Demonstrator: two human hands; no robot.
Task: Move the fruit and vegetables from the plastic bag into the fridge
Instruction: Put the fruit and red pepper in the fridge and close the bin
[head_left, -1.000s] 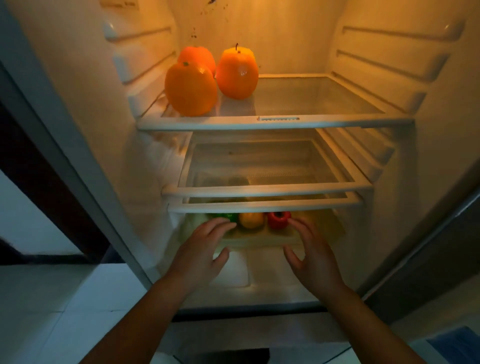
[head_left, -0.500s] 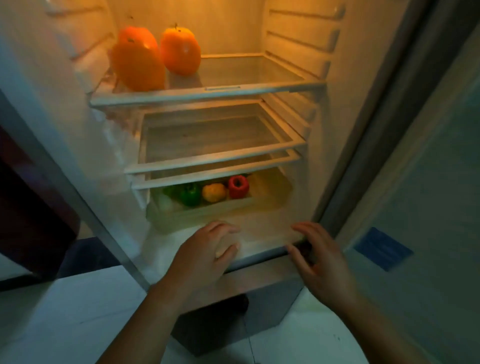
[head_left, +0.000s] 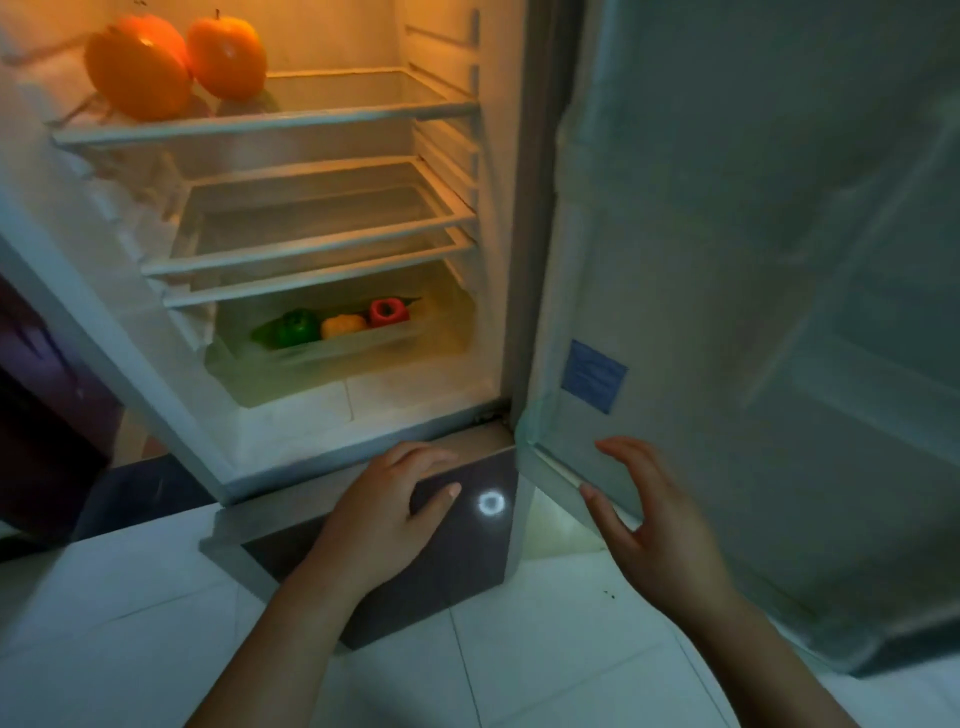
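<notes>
The fridge (head_left: 363, 447) stands open and lit inside. Two large orange fruits (head_left: 140, 67) sit on its top shelf at the left. In the clear bottom drawer (head_left: 311, 358) lie a green pepper (head_left: 293, 327), a yellow pepper (head_left: 343, 326) and a red pepper (head_left: 388, 312). My left hand (head_left: 384, 514) hovers open, palm down, in front of the dark panel below the fridge floor. My right hand (head_left: 649, 519) is open with fingers spread, close to the lower corner of the fridge door (head_left: 727, 260). Neither hand holds anything. No plastic bag is in view.
The open door fills the right side, wrapped in clear film, with a blue sticker (head_left: 594, 375). Two bare shelves (head_left: 311, 244) sit in the middle of the fridge. White floor tiles (head_left: 519, 649) lie below. Dark furniture (head_left: 47, 415) stands at the left.
Both hands have drawn back out of the fridge's bottom compartment to below its front edge. The view has swung right, bringing the door into sight; my right hand now sits by the door's lower corner.
</notes>
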